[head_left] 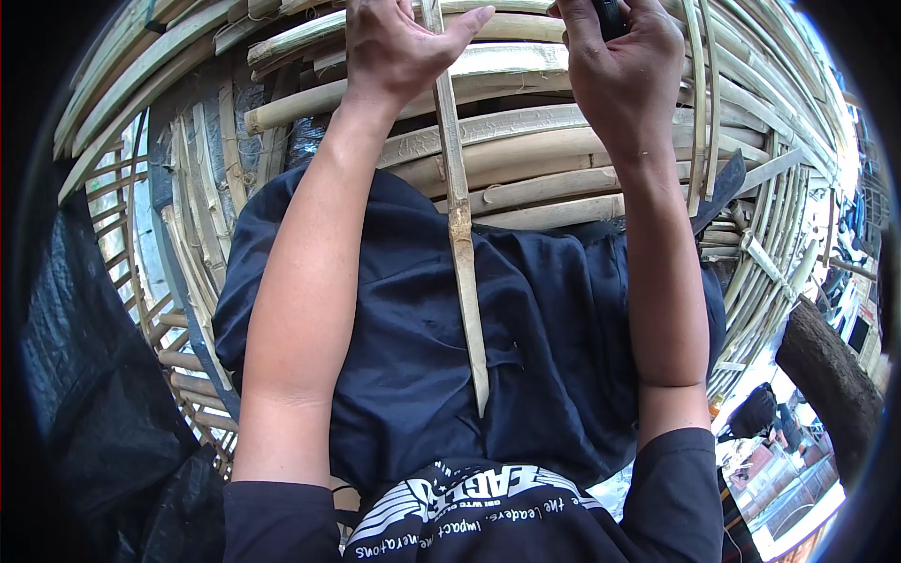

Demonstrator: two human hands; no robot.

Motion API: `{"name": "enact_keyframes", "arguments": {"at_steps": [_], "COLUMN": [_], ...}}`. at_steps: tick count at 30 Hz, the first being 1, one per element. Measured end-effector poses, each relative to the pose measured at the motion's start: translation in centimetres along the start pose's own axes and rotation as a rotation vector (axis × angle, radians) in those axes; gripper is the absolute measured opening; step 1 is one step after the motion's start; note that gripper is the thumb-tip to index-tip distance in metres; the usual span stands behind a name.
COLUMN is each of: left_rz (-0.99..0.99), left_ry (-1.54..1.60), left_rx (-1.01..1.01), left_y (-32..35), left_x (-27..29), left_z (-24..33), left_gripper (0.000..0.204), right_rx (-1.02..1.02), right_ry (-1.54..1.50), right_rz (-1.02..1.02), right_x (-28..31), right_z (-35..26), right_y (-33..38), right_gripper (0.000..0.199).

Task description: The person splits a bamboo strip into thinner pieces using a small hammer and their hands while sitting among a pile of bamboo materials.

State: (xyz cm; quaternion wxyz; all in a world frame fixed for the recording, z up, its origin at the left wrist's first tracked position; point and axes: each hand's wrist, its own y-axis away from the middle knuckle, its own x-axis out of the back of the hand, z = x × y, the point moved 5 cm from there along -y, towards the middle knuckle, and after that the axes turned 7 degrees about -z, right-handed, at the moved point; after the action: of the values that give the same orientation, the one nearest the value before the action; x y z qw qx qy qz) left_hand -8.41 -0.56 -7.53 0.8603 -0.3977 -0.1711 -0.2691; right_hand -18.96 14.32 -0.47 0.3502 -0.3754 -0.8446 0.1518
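Split-bamboo slats (535, 150) span the upper frame. Black sheeting (103, 375) drapes the lower left. Bright light floods the right edge, around a thick, dark log (829, 366).

We extend both arms (305, 272) forward. Our left hand (399, 52) stretches its thumb (469, 28) rightward; our right hand (627, 80) curls.

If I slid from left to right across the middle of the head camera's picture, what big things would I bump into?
Crinkled black sheet, the person's left forearm, long bamboo strip, the person's right forearm, thick brown log.
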Motion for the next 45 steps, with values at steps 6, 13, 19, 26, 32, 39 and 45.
{"name": "enact_keyframes", "arguments": {"at_steps": [6,13,19,26,32,39,45], "left_rz": [0.317,-0.301,-0.622,-0.479,-0.579,-0.557,-0.527], "left_ry": [0.399,0.140,-0.188,-0.411,-0.672,-0.815,-0.812], "left_rx": [-0.114,0.413,0.562,0.500,0.527,0.389,0.366], "left_y": [-0.8,0.6,12.4,18.0,21.0,21.8,20.4], "left_x": [3.6,7.8,6.9,7.6,6.6,4.9,5.1], "left_z": [2.7,4.3,9.1,17.3,20.0,19.0,19.7], "left_gripper": [0.055,0.049,0.066,0.081,0.080,0.074,0.054], "right_rx": [-0.126,-0.437,-0.745,-0.823,-0.763,-0.755,-0.780], "right_ry": [-0.036,-0.590,-0.865,-0.886,-0.920,-0.904,-0.938], "right_rz": [0.013,-0.177,-0.112,0.146,0.129,0.067,0.131], "right_x": [5.1,10.8,12.8,15.0,14.4,14.3,14.4], "right_z": [-5.3,-6.6,-2.4,3.5,2.1,0.9,-0.3], "right_y": [-1.8,-2.4,9.5,19.1,19.3,20.1,19.5], "right_gripper": [0.055,0.031,0.019,0.014,0.016,0.016,0.014]}}
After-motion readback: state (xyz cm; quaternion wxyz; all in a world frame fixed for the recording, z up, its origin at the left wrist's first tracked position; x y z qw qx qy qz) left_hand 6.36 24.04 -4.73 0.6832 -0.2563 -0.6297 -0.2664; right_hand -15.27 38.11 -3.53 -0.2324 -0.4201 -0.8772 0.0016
